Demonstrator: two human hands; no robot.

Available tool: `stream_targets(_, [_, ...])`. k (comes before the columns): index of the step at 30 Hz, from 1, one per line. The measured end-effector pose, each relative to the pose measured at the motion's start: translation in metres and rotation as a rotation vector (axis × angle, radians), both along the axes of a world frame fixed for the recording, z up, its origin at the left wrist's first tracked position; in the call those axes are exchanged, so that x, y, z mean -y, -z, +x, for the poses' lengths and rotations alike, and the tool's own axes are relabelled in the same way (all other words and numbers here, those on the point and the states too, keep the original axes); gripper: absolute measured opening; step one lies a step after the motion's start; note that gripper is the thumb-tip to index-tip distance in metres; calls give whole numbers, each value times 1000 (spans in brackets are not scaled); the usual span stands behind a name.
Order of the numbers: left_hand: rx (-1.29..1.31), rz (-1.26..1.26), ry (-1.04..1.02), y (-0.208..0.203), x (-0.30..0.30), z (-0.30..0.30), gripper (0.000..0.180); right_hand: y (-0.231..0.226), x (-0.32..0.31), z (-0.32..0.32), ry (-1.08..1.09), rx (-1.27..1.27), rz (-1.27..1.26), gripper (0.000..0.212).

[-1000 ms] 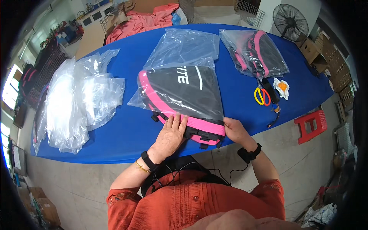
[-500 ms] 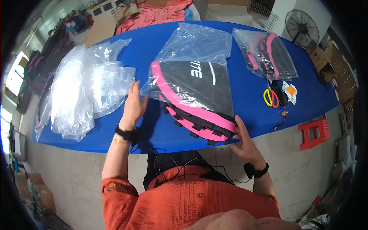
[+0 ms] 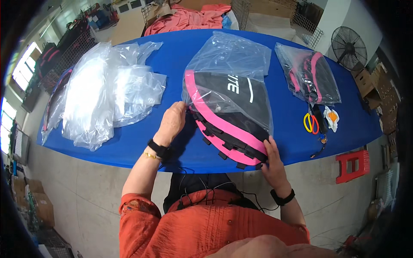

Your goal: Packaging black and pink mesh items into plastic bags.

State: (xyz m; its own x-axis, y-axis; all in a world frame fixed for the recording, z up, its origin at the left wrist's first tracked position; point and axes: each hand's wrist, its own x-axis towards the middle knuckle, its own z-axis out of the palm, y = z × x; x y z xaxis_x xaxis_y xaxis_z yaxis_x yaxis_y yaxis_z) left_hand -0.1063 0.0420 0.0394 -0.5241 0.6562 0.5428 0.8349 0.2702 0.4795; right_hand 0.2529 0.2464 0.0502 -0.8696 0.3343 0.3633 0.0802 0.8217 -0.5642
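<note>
A black fabric piece with a broad pink border [image 3: 223, 122] lies at the middle of the table, partly inside a clear plastic bag [image 3: 232, 51]. Along its near side runs a pink strip with several black tabs, sticking out of the bag's mouth. My left hand [image 3: 173, 120] is closed at the left edge of the bag's mouth, fingertips pinching the film beside the pink border. At the near right corner, my right hand [image 3: 274, 165] grips the fabric piece, fingers on top and thumb below; whether bag film is also in that grip I cannot tell.
Clear plastic bags [image 3: 90, 99] are heaped at the left of the blue-covered table [image 3: 172, 56]. Another bagged black-and-pink piece [image 3: 316, 79] lies far right, near scissors [image 3: 310, 124] and a crumpled white wrapper [image 3: 331, 118]. A red stool [image 3: 352, 167] and a fan [image 3: 349, 48] stand beyond the table.
My left hand has gone from open beside the bag to pinching its left edge. My right hand has closed on the fabric piece's near right corner. The whole view has shifted slightly.
</note>
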Motion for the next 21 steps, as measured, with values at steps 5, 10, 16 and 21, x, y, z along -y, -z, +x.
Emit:
stream_targets(5, [70,-19,11,-5,8,34,7,-1,5,-11,34,81,31,80])
stream_targets(10, [110,-37,23,-18,30,68,3,-7,9,-23,17,-69,247,73])
stream_targets(16, [186,-43,-33,-12,70,84,6,-13,10,-29,11,-56,137,74])
stream_targets(21, [313,36,-215,-5,80,87,30,-15,10,-33,-45,-15,79,78])
